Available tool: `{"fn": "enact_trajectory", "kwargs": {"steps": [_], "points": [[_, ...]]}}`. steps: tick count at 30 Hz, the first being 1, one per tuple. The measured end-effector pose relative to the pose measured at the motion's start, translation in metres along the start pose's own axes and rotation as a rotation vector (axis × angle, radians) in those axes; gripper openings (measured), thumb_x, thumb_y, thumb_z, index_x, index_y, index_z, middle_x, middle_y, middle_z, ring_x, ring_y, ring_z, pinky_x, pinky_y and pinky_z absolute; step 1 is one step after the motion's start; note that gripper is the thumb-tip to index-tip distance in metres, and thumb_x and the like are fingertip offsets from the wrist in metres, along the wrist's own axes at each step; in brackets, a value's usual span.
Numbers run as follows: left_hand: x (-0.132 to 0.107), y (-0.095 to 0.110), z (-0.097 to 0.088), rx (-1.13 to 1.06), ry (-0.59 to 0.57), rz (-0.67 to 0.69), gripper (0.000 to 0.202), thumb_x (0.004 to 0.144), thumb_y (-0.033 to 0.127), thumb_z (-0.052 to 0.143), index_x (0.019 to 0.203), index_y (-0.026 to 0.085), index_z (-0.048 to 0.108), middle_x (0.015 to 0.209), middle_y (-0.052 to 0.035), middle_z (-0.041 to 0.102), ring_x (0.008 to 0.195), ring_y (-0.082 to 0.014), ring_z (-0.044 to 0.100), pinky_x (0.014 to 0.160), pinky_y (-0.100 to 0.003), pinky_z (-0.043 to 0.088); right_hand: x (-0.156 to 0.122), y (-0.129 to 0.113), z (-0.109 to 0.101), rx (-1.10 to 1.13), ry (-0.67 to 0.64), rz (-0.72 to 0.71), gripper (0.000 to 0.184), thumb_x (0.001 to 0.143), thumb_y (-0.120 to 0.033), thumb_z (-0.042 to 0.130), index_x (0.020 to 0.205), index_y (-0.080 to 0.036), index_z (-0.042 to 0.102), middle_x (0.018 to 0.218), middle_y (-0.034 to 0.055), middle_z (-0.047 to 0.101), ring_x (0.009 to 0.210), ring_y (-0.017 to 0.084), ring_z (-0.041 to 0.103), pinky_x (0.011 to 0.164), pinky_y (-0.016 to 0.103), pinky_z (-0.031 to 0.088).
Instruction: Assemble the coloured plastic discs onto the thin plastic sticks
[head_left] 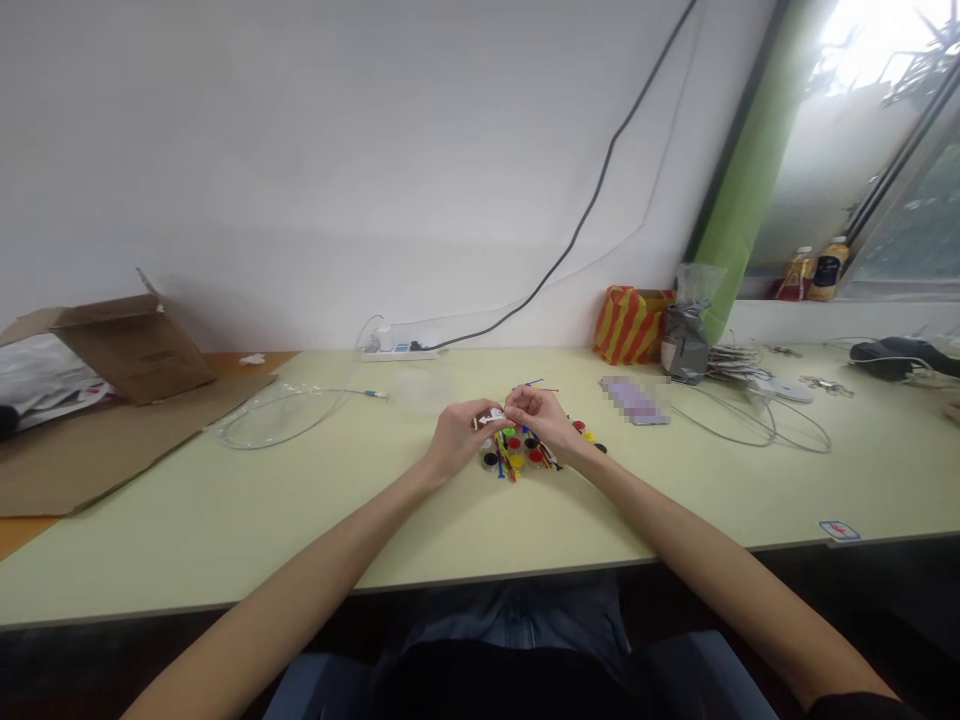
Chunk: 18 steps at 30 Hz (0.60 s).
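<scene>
We find the small white piece clamped in the left hand's grip above the bench, coloured discs at five o'clock. The right hand's grip, alongside, we cannot tell. A fingertip slip could drop the piece among the discs. Room opens at nine o'clock; the front edge runs at six.

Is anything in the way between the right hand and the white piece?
Nothing visible: the left hand holds the white piece, and the right hand is right beside it. The coloured pieces lie below.
</scene>
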<state>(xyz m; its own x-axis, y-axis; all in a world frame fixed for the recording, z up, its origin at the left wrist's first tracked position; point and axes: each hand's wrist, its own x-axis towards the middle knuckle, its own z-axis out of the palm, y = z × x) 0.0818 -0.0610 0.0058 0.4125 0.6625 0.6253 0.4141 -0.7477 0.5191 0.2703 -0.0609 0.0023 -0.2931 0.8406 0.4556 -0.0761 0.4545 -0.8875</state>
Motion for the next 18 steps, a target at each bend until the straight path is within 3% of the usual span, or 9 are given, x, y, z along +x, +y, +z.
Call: {"fn": "enact_trajectory", "kwargs": {"steps": [9,13,18], "points": [[0.000,-0.003,0.000,0.077,-0.030,0.039,0.043,0.092,0.060,0.058,0.092,0.020,0.073,0.070,-0.0012,0.065,0.061,-0.0130,0.050,0.060,-0.025,0.039,-0.004,-0.011,0.004,0.013,0.021,0.027,0.039,0.078,-0.055,0.076,0.079,-0.020,0.062,0.063,-0.0012,0.059,0.054,0.012,0.049,0.053,0.026,0.040],[0.001,-0.002,-0.001,0.028,-0.018,0.019,0.040,0.093,0.057,0.057,0.094,0.020,0.072,0.071,-0.0007,0.063,0.062,-0.0130,0.049,0.062,-0.026,0.041,-0.005,-0.016,0.002,0.007,-0.033,0.019,0.038,0.079,-0.056,0.075,0.085,-0.019,0.064,0.072,0.0007,0.061,0.063,0.014,0.054,0.061,0.028,0.045],[0.004,0.001,0.000,-0.117,0.035,0.022,0.033,0.093,0.049,0.061,0.104,0.020,0.073,0.084,-0.0033,0.068,0.075,-0.0152,0.058,0.067,-0.026,0.048,-0.004,-0.014,-0.004,0.019,-0.031,-0.029,0.035,0.081,-0.052,0.075,0.093,-0.020,0.066,0.081,0.0024,0.065,0.067,0.014,0.057,0.069,0.030,0.049]]}}
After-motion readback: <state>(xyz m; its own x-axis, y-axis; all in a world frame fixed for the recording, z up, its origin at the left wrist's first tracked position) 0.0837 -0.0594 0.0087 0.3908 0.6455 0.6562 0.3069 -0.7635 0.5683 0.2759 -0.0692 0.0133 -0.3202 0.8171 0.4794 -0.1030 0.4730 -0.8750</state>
